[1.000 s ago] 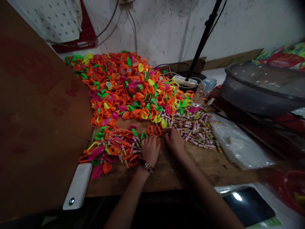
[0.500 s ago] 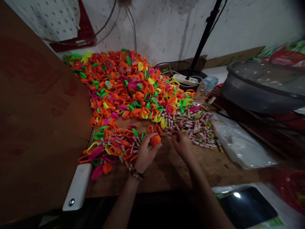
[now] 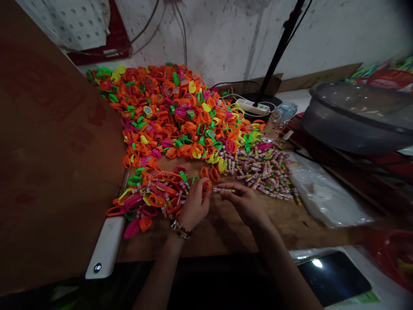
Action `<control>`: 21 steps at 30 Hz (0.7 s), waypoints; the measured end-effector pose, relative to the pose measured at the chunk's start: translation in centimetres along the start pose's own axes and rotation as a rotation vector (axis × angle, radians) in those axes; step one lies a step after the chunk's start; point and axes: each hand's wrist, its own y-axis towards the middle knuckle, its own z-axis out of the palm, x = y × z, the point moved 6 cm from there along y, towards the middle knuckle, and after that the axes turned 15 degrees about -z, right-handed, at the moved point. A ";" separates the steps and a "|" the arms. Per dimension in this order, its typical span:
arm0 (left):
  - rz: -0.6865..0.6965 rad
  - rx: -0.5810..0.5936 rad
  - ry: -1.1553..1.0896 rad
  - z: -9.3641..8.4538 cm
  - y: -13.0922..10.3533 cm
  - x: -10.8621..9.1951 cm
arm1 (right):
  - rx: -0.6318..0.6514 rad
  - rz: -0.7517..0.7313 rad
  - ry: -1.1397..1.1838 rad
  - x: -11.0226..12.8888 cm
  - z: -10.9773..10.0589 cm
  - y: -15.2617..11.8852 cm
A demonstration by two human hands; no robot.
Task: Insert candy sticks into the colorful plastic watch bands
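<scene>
My left hand [image 3: 194, 206] is closed around an orange toy watch [image 3: 207, 187], partly hidden by the fingers. Between the fingertips of my right hand [image 3: 243, 202] is a small wrapped candy roll [image 3: 225, 190], pointing left at the watch, close to it. Beyond both hands spreads a big heap of toy watches [image 3: 171, 116] in orange, green, pink and yellow. Many similar candy rolls [image 3: 267, 172] lie in a pile behind my right hand. To the left is a smaller pile of toy watches with candy rolls among them [image 3: 156, 193].
A white power bank [image 3: 106, 247] and a tall cardboard box [image 3: 58, 150] stand on the left. On the right are plastic bags [image 3: 329, 198], a large grey basin [image 3: 358, 125], a dark tablet or phone [image 3: 335, 277] and a red bowl [image 3: 392, 254]. A power strip [image 3: 251, 106] lies by a black pole.
My right hand has come from the candy pile toward my left hand, with a candy roll now showing in its fingers. My left hand has turned slightly with the orange watch.
</scene>
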 end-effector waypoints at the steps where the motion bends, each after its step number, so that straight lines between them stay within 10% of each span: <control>1: 0.016 -0.004 0.017 -0.1 -0.1 -0.1 | -0.003 -0.009 0.014 0.0 0.1 0.0; 21: 0.228 -0.041 0.427 -0.1 -1.7 -1.5 | 0.382 -0.229 -0.521 1.1 2.1 -0.1</control>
